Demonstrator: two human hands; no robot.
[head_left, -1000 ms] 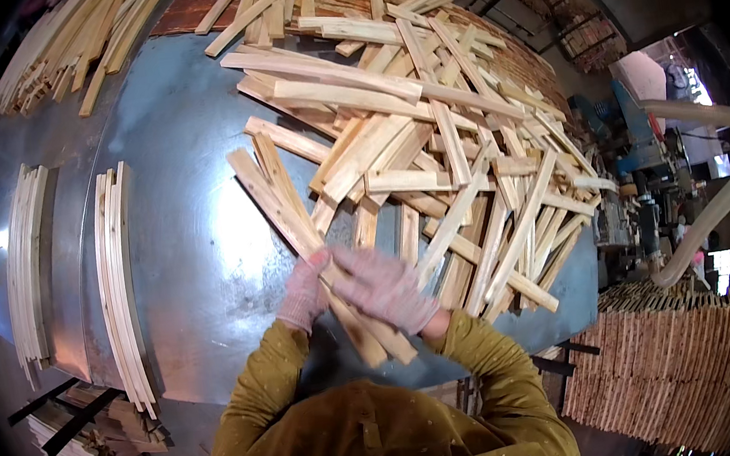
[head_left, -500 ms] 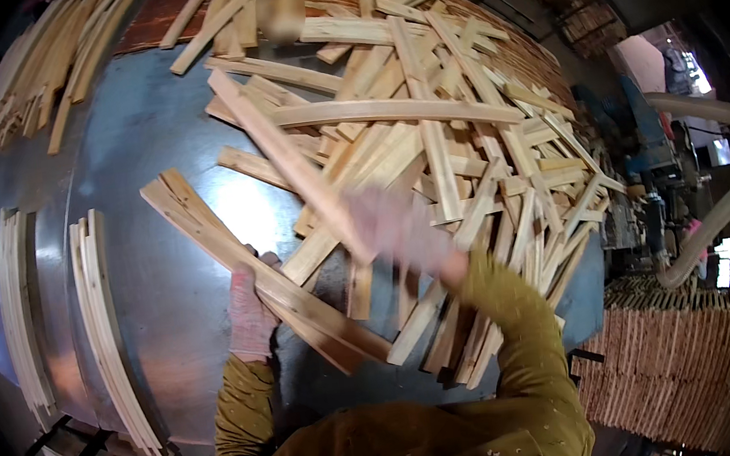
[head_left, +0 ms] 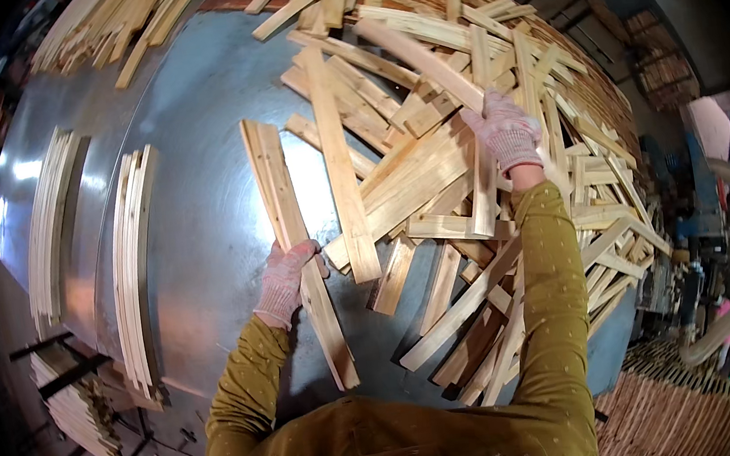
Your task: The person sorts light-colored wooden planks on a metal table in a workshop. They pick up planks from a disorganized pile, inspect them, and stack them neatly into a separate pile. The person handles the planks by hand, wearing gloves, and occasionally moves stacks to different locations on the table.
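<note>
My left hand (head_left: 288, 280), in a pale knitted glove, is closed around wooden strips (head_left: 282, 192) that lie together, at least two of them, slanting over the metal table. Farther right, my gloved right hand (head_left: 505, 131) grips the near end of a long wooden strip (head_left: 422, 52), which angles away to the far left over a heap of loose strips (head_left: 430, 166). My right fingertips are partly hidden behind the strip and the hand. Between my hands, another strip (head_left: 341, 168) rests across the heap's left edge, touched by neither.
Two neat bundles of strips, an outer one (head_left: 57, 227) and an inner one (head_left: 137, 267), lie on the metal table (head_left: 199, 193) at left. More strips (head_left: 112, 23) are at the far left. Stacked wood (head_left: 682, 399) stands at the near right, beside machinery (head_left: 697, 217).
My right hand has moved away and to the right, leaving one strip on the heap and gripping another. My left hand still holds its strips, now more upright. The whole view has shifted.
</note>
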